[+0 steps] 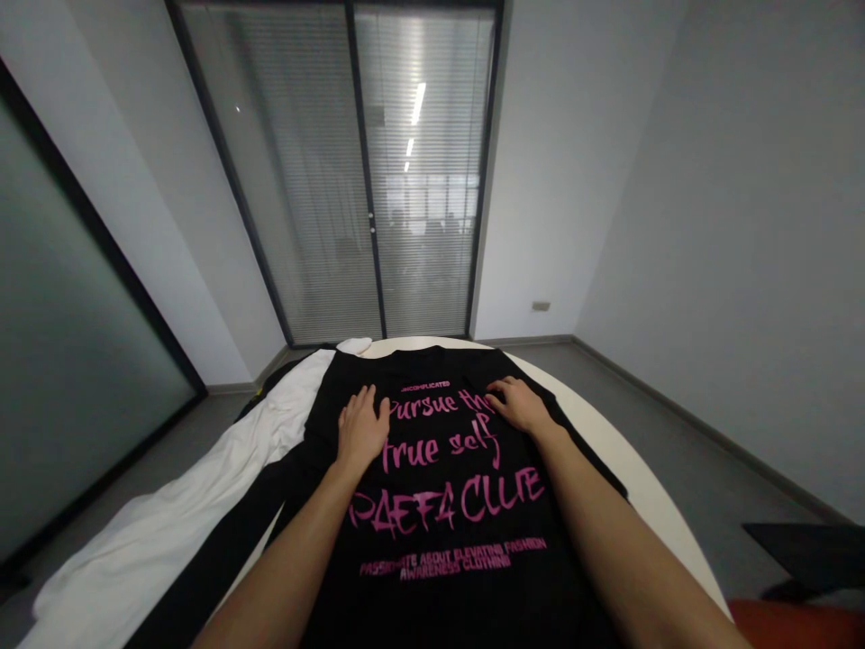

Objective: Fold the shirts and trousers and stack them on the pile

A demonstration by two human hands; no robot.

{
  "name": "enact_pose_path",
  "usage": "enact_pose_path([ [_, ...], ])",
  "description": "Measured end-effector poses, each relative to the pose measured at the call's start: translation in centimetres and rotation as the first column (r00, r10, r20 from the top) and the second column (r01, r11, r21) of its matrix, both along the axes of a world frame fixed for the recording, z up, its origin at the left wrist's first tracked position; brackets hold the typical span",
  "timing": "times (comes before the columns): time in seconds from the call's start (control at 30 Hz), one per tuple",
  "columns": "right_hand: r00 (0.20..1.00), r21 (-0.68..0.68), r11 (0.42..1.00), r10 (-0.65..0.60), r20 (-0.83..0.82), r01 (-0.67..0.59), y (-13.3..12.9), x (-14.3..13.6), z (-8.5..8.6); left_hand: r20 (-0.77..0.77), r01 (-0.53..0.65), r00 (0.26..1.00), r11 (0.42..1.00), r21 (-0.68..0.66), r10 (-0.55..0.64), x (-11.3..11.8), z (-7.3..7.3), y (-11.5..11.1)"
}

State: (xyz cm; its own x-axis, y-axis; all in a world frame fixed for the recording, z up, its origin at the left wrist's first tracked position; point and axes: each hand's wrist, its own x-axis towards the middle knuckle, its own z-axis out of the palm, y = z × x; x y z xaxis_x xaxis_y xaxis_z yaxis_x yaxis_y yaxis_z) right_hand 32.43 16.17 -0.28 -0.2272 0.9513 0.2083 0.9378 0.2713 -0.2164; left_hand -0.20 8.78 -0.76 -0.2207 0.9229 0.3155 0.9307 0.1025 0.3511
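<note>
A black shirt (432,523) with pink lettering lies spread out, its neckline toward the far edge of the table. On its upper left part rests my left hand (363,425), fingers stretched out and pointing away from me. My right hand (519,403) lies on the upper right part, over the end of a line of print, with its fingers apart and slightly bent. Neither hand shows anything held in it. Both forearms reach across the shirt, hiding parts of its sides.
Beneath the shirt is a round cream table (608,442). White clothing (203,478) hangs over its left side beside black cloth. Beyond stand a glass door with blinds (419,180) and grey walls. Something orange-red (797,624) shows at the lower right.
</note>
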Motion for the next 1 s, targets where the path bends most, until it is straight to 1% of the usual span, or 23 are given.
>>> enact_pose_path([
  [0.07,1.0,-0.011,1.0,-0.006,0.022,0.007,-0.2,-0.3,0.3,0.003,-0.086,0.996,0.992,0.088,0.086,-1.1,1.1,0.2],
  [0.17,0.993,-0.029,0.998,-0.055,0.101,0.058,-0.4,-1.1,1.0,-0.033,-0.249,0.966,0.953,0.175,0.258,-3.3,2.4,0.2],
  [0.23,0.988,-0.03,0.997,-0.068,0.137,0.073,-0.6,-2.0,1.4,-0.006,-0.313,0.948,0.937,0.156,0.318,-4.7,3.0,0.1],
  [0.3,0.992,-0.043,0.999,-0.025,0.123,0.03,-0.8,-2.9,1.5,0.042,-0.325,0.946,0.941,0.096,0.323,-5.9,3.3,0.0],
  [0.37,0.996,-0.078,0.997,0.029,0.089,-0.022,-0.9,-3.8,1.2,0.054,-0.31,0.95,0.948,0.072,0.306,-6.6,3.4,0.1],
  [0.43,0.996,-0.135,0.99,0.048,0.072,-0.038,-1.0,-4.2,0.7,0.015,-0.278,0.96,0.953,0.116,0.279,-6.8,3.3,0.2],
  [0.5,0.998,-0.175,0.984,0.039,0.059,-0.028,-0.9,-4.3,0.1,-0.03,-0.216,0.974,0.961,0.176,0.224,-6.9,3.0,0.4],
  [0.57,0.999,-0.177,0.984,0.027,0.024,-0.023,-0.8,-4.0,-0.1,-0.028,-0.133,0.989,0.97,0.203,0.142,-6.9,2.6,0.6],
  [0.63,1.0,-0.149,0.989,0.006,-0.025,-0.009,-0.6,-3.5,-0.1,0.013,-0.08,0.997,0.978,0.193,0.079,-7.0,2.1,0.9],
  [0.7,0.998,-0.102,0.994,-0.033,-0.061,0.027,-0.4,-3.0,0.0,0.049,-0.074,0.997,0.984,0.164,0.067,-7.3,1.7,1.1],
  [0.8,0.991,-0.036,0.992,-0.119,-0.06,0.117,-0.1,-2.3,-0.4,0.061,-0.083,0.995,0.986,0.142,0.075,-7.6,1.2,1.3],
  [0.87,0.989,-0.058,0.988,-0.146,-0.024,0.145,0.1,-2.0,-0.9,0.051,-0.06,0.997,0.986,0.157,0.052,-7.6,1.0,1.4],
  [0.93,0.99,-0.108,0.984,-0.142,0.016,0.143,0.2,-1.9,-1.2,0.031,-0.033,0.999,0.982,0.187,0.027,-7.6,0.7,1.5],
  [1.0,0.989,-0.124,0.982,-0.141,0.035,0.144,0.2,-1.9,-1.3,0.014,-0.022,1.0,0.978,0.21,0.02,-7.7,0.4,1.6],
])
